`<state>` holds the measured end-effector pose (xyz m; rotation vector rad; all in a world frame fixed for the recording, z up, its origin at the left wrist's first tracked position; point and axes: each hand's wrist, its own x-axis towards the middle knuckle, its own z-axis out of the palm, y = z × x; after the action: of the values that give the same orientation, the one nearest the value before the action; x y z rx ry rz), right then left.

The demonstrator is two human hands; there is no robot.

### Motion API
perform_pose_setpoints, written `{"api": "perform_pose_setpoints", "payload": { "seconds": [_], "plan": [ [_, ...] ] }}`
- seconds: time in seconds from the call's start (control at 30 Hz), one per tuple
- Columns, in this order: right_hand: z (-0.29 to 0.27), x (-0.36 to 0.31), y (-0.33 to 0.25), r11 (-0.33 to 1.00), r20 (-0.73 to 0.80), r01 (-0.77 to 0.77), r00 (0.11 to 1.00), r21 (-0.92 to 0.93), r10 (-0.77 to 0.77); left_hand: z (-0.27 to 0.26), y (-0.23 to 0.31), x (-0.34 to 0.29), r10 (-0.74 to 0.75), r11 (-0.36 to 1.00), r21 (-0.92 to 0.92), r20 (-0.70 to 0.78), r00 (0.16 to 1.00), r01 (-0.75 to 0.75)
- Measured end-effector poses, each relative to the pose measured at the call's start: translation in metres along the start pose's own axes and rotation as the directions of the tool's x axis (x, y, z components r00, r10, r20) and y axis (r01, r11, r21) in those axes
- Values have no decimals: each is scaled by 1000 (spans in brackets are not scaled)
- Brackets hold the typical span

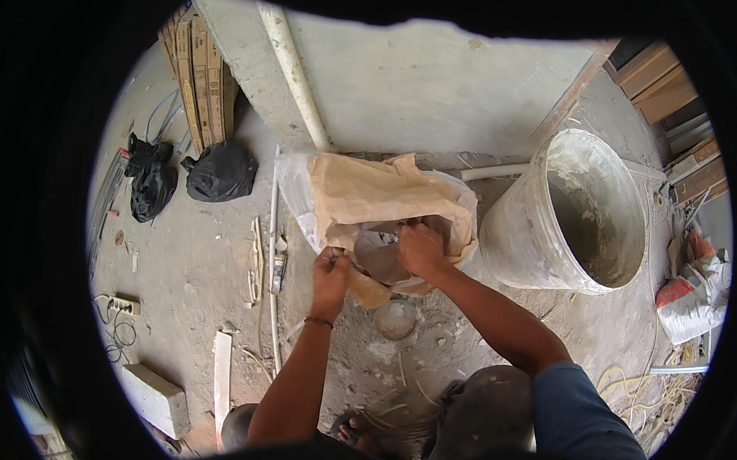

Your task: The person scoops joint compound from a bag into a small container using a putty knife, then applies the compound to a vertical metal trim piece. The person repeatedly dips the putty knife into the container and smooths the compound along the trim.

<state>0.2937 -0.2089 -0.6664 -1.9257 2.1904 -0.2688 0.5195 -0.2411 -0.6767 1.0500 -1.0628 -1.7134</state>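
Head view: two bare hands at the mouth of a brown paper bag [371, 188]. The bag sits on the dusty floor [187, 291] before the person, near the foot of a pale wall [436, 91], with a large plaster-smeared bucket [503, 230] just to its right. Whitish sheeting [293, 196] shows around its sides. The left hand [331, 266] has its fingers curled together, apparently pinching the near left edge of the paper. The right hand [422, 250] reaches into the opening with bent fingers; whether they pinch the paper or something inside cannot be told.

For good handling, the left pinch is best taken on a doubled fold, since a single ply would probably tear. The right wrist should stay clear of the rim so that the mouth remains wide, and any pull is best slow and even, lest the soft wall collapse or dust puff out.
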Motion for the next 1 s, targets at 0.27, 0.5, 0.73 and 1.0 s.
{"api": "perform_pose_setpoints", "payload": {
  "seconds": [0.27, 0.5, 0.73, 1.0],
  "plan": [
    [22, 32, 25, 999, 166, 10, 986, 39, -16, -8, -1, 3, -59, 998, 18, 14, 998, 59],
    [-1, 15, 4, 979, 285, -107, 957, 175, 53, 4, -1, 0, -59, 998, -3, 51, 997, 59],
    [56, 22, 26, 919, 268, -58, 962, 389, -53, 8, -1, 1, -27, 999, -36, 44, 999, 29],
    [78, 23, 29, 806, 295, -160, 955, 570, -19, 10, 1, 0, -30, 998, -58, 65, 997, 33]
  ]
}}
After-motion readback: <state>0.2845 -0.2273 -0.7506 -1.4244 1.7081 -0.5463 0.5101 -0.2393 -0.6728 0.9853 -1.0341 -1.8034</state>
